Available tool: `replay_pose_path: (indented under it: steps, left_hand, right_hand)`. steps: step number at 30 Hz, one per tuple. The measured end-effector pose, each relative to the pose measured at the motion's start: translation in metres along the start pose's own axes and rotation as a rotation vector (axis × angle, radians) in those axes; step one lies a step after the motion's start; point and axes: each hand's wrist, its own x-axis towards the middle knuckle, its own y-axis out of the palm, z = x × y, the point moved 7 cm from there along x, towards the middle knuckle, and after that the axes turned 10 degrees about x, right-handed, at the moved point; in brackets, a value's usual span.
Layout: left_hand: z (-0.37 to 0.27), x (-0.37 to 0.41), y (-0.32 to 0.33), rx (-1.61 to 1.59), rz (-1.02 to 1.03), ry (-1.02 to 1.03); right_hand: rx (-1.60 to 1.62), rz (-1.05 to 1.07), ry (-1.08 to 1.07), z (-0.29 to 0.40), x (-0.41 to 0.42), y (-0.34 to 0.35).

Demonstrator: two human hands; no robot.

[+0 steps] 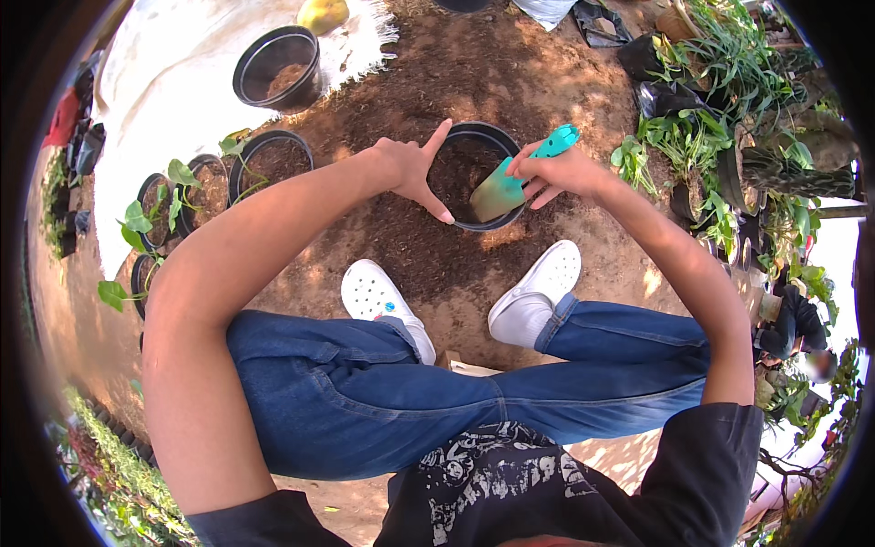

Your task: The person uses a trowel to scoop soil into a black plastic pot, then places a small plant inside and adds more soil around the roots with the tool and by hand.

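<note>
A black plastic pot (pixel 514 140) with dark soil in it stands on the ground in front of my feet. My left hand (pixel 418 171) rests against the left side of its rim, thumb and fingers spread wide. In my right hand (pixel 557 174) is a teal garden trowel (pixel 502 191), held near where the handle meets the blade. The blade slants down into the pot, its tip at the soil. Whether the tip is under the soil I cannot tell.
At left, several black pots (pixel 311 154) hold soil, some with leafy plants. Another black pot (pixel 277 68) and a yellowish fruit (pixel 323 15) sit on a white cloth (pixel 171 68). Potted plants (pixel 690 140) line the right side, where a person (pixel 793 325) is farther off. Loose soil (pixel 424 273) covers the ground.
</note>
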Motion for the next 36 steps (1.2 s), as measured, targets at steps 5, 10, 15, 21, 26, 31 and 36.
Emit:
replay_pose_path:
  steps: [5, 10, 15, 21, 26, 31, 36]
  left_hand:
    - [0.001, -0.001, -0.001, -0.011, 0.003, 0.003]
    - [0.004, 0.002, 0.001, -0.033, 0.010, 0.010]
    - [0.002, 0.005, 0.001, -0.024, -0.003, 0.006]
    - [0.004, 0.003, 0.001, -0.020, -0.002, -0.003]
    - [0.004, 0.002, 0.001, -0.029, 0.032, -0.009]
    - [0.002, 0.004, -0.002, -0.032, 0.033, 0.001]
    - [0.004, 0.002, 0.000, -0.017, 0.020, -0.015]
  right_hand:
    - [-0.080, -0.048, -0.001, 0.009, -0.005, -0.021]
    - [-0.109, -0.071, -0.107, 0.016, 0.001, -0.022]
    - [-0.196, 0.078, -0.228, 0.007, 0.002, 0.004]
    - [-0.493, 0.064, -0.563, 0.034, -0.013, 0.005]
    - [-0.441, 0.025, -0.502, 0.036, -0.010, -0.002]
    - [-0.202, 0.186, -0.348, 0.008, -0.006, 0.010]
    - [-0.395, 0.046, -0.689, 0.031, -0.014, 0.003]
